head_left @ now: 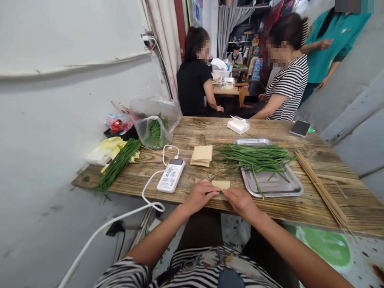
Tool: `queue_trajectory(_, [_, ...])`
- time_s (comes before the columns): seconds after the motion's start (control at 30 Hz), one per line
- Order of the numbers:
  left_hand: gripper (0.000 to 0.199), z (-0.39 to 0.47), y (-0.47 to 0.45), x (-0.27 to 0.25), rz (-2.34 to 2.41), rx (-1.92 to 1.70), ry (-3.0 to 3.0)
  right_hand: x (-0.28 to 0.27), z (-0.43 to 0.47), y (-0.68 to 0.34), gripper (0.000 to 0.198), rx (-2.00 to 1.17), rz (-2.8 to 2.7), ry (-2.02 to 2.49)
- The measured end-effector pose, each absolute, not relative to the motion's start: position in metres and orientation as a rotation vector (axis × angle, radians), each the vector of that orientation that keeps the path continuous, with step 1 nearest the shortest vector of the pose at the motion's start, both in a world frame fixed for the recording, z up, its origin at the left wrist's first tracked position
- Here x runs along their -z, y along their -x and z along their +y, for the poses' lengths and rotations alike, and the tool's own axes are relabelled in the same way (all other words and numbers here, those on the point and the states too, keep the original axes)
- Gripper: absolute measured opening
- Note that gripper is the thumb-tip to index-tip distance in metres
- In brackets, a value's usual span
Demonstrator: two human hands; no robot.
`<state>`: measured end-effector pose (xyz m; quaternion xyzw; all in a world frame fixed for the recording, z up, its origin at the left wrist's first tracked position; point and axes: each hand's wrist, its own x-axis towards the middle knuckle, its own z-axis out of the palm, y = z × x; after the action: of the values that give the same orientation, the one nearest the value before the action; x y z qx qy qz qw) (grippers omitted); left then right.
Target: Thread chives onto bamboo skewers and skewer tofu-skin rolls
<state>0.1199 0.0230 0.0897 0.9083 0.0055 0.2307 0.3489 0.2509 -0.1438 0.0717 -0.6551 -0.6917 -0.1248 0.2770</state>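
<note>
A pale yellow sheet point(221, 184), which looks like tofu skin, lies near the table's front edge, with a little green chive at its near side. My left hand point(200, 196) pinches the sheet's near left corner. At the near right corner my right hand point(241, 201) does the same, its fingertips close to the left ones. Beyond my left hand is a stack of similar sheets point(202, 155). Long green chives point(255, 156) lie heaped across a metal tray point(292, 186), beyond and right of my right hand. What my fingertips cover is hidden.
A white power bank point(170, 175) with a cable stands left of my hands. Farther left are a chive bundle point(119, 164) and a plastic bag point(156, 123). Bamboo skewers point(322, 188) lie at right. A tissue pack point(238, 125) and phone point(300, 128) are at the far edge, where people sit.
</note>
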Motion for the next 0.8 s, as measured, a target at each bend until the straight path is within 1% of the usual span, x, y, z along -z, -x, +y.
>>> queue_trajectory(0.17, [0.018,0.027,-0.121,-0.078,-0.13,-0.824,-2.493,-0.069,-0.137,-0.254,0.026,0.215,-1.757,1.708])
queue_trajectory(0.27, [0.018,0.027,-0.121,-0.077,-0.248,-0.875,-2.586,-0.073,-0.139,-0.255,0.024,0.186,-1.755,1.703])
queue_trajectory(0.5, [0.021,0.018,-0.117,-0.074,-0.239,-0.803,-2.715,-0.081,-0.149,-0.254,0.027,0.121,-1.826,1.826])
queue_trajectory(0.8, [0.021,0.016,-0.116,-0.071,-0.166,-0.741,-2.764,-0.101,-0.15,-0.26,0.021,0.173,-2.192,1.916])
